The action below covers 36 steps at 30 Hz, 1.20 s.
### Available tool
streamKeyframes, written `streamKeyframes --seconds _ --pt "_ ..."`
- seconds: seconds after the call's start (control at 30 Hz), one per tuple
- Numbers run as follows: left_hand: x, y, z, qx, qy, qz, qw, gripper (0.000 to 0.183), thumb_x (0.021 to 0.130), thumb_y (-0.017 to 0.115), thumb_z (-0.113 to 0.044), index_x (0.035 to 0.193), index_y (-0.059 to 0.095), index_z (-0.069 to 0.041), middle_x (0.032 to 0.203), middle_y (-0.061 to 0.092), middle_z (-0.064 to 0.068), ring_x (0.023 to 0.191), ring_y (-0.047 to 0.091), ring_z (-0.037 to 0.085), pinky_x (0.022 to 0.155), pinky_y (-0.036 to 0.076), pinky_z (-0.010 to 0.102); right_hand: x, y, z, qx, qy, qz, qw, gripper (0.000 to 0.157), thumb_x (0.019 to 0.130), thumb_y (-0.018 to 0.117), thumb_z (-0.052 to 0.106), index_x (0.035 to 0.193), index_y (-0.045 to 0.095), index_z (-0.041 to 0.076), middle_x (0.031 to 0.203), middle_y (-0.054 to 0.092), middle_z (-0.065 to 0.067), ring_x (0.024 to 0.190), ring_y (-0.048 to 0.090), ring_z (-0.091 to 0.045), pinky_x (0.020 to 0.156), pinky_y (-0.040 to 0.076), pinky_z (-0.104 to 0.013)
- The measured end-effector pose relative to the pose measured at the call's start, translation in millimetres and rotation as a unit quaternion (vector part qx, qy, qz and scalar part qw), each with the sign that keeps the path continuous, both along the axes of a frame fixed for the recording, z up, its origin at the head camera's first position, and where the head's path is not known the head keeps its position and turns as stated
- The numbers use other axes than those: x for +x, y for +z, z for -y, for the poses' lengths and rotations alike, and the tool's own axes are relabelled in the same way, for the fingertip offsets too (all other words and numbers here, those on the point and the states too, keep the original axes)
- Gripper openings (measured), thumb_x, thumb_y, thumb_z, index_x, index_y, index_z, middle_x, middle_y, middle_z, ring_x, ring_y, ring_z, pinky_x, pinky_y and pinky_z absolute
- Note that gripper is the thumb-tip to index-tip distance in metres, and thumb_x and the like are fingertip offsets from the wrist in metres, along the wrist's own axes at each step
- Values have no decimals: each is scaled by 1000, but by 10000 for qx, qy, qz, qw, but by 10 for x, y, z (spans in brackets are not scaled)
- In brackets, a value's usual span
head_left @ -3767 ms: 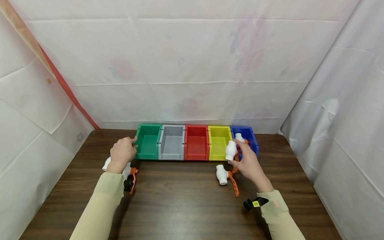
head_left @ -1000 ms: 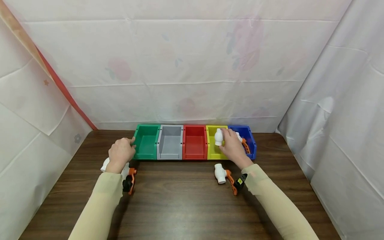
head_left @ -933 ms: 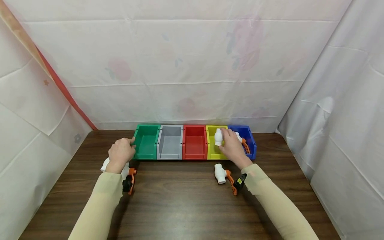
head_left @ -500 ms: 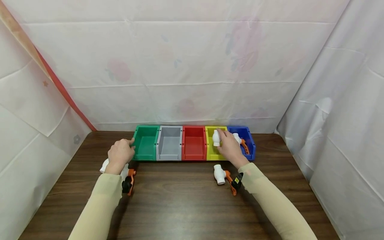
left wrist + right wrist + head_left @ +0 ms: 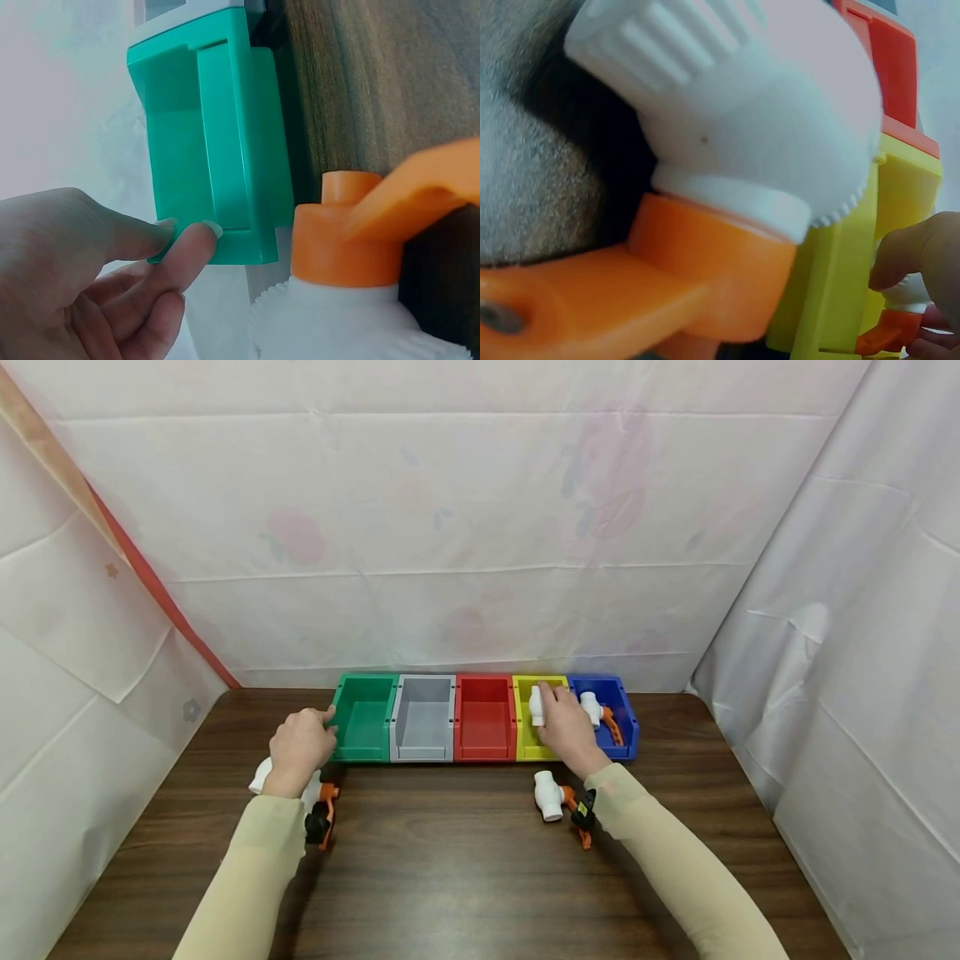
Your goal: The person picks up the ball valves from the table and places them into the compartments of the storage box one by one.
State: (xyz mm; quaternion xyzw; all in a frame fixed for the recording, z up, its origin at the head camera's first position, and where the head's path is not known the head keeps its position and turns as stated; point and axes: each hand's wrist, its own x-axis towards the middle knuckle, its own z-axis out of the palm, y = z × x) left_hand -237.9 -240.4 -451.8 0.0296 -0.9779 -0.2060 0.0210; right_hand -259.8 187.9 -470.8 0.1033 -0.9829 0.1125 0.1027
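Observation:
My left hand (image 5: 302, 745) pinches the left side wall of the green bin (image 5: 365, 753) between thumb and finger, as the left wrist view shows. My right hand (image 5: 567, 727) grips a white ball valve (image 5: 536, 706) down inside the yellow bin (image 5: 531, 752). In the right wrist view, that valve's orange handle (image 5: 891, 330) shows below the fingers. A second valve (image 5: 549, 796) lies on the table under my right wrist, large in the right wrist view. Under my left wrist are white valve parts (image 5: 262, 774) and an orange handle (image 5: 327, 814), partly hidden by the arm.
Between the green and yellow bins stand a grey bin (image 5: 423, 752) and a red bin (image 5: 486, 752), all joined in a row. The blue bin (image 5: 632, 727) at the right end holds another ball valve (image 5: 591, 708). A cloth wall rises behind the brown table (image 5: 435, 860).
My right hand has carried the ball valve leftward from in front of the blue bin and lowered it into the yellow bin. The left hand stays on the green bin.

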Motion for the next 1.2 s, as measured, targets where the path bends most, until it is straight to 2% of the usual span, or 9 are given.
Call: streamKeyframes --seconds 0.17,0.53,0.8,1.2 --pt "-2 3 5 -9 20 -31 10000 44 99 58 -16 142 54 -5 133 56 28 55 53 27 46 40 37 -28 -46 24 257 21 -40 9997 85 81 82 16 152 37 6 130 54 -20 117 55 -36 83 54 -47" --pt "11 28 -13 -32 0 -11 10000 45 100 57 -16 143 53 -5 133 56 29 55 53 28 46 40 38 -120 -34 67 551 177 103 9983 79 82 79 14 150 40 3 129 56 -21 114 57 -37 88 53 -47" --pt "11 26 1 -45 4 -10 10000 46 100 57 -16 144 52 -5 134 55 30 54 52 28 46 39 38 -200 7 105 678 206 445 9965 69 85 75 11 145 43 1 126 56 -21 112 57 -36 90 52 -47" --pt "33 15 8 3 68 -147 9999 43 99 58 -16 141 56 -5 131 58 29 54 54 29 44 40 38 -310 39 172 992 179 882 9910 62 87 72 13 141 45 0 127 55 -22 112 55 -38 94 50 -46"
